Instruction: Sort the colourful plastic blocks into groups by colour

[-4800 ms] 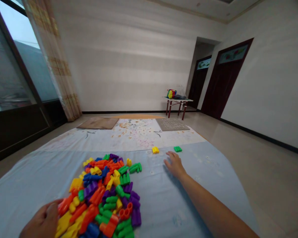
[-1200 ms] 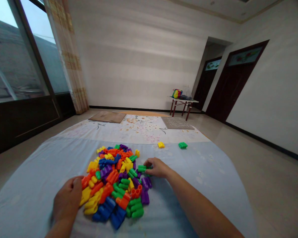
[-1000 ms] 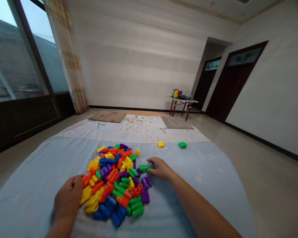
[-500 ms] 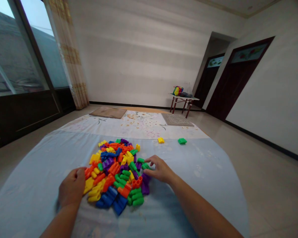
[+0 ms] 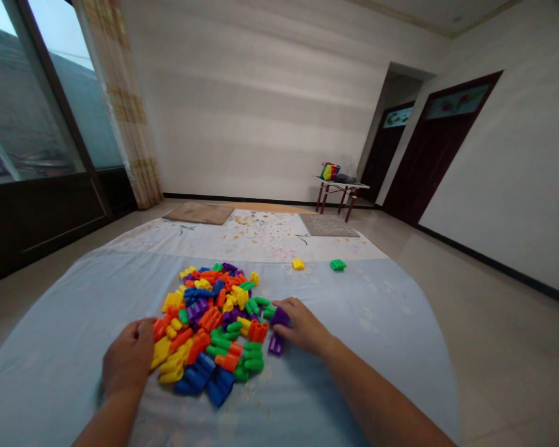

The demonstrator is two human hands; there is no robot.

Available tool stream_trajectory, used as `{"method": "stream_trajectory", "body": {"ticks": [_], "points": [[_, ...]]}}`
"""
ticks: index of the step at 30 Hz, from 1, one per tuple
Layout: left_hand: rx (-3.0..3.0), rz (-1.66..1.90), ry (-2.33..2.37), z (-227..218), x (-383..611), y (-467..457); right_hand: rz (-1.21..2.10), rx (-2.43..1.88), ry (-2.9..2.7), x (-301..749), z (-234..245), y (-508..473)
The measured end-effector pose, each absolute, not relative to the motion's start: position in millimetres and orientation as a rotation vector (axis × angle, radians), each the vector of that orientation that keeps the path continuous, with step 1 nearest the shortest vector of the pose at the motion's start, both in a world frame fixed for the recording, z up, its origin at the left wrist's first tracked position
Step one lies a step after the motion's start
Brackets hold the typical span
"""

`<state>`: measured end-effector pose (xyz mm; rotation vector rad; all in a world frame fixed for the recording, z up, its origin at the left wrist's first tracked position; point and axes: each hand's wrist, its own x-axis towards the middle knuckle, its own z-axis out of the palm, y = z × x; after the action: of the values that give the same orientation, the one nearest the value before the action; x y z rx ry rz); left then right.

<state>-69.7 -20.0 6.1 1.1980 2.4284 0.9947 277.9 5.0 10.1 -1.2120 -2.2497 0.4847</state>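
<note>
A heap of plastic building blocks (image 5: 210,318) in orange, yellow, green, blue and purple lies on the pale blue cloth. My right hand (image 5: 302,324) is at the heap's right edge, thumb and fingers closed on a purple block (image 5: 280,317). Just below it, another purple block (image 5: 276,344) lies on the cloth. Green blocks (image 5: 263,302) lie by my right fingertips. My left hand (image 5: 129,355) rests at the heap's left edge with curled fingers, beside an orange block (image 5: 160,328); whatever its fingers hold is hidden.
A yellow block (image 5: 298,264) and a green block (image 5: 338,265) lie apart, farther back on the cloth (image 5: 377,323). Two flat mats (image 5: 199,213) lie at the far end. A small table (image 5: 342,184) with bags stands by the wall.
My right hand has closed on a purple block and lifted it slightly, apart from the other purple block below. The left hand stays at the heap's left edge. The view has shifted slightly.
</note>
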Motion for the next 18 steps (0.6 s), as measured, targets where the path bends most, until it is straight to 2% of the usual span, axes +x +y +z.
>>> {"method": "stream_trajectory", "body": {"ticks": [7,12,18], "points": [[1.199,0.983,2.446,3.6,-73.3,-18.7,0.603,-1.288,-2.09,293.6,9.6,9.0],[1.211,0.968,2.449,1.5,-75.9,-17.1,0.643,-1.234,-2.138,290.3,2.6,12.1],[1.205,0.936,2.445,2.9,-75.7,-17.1,0.662,-1.166,-2.248,318.1,18.6,16.7]]}}
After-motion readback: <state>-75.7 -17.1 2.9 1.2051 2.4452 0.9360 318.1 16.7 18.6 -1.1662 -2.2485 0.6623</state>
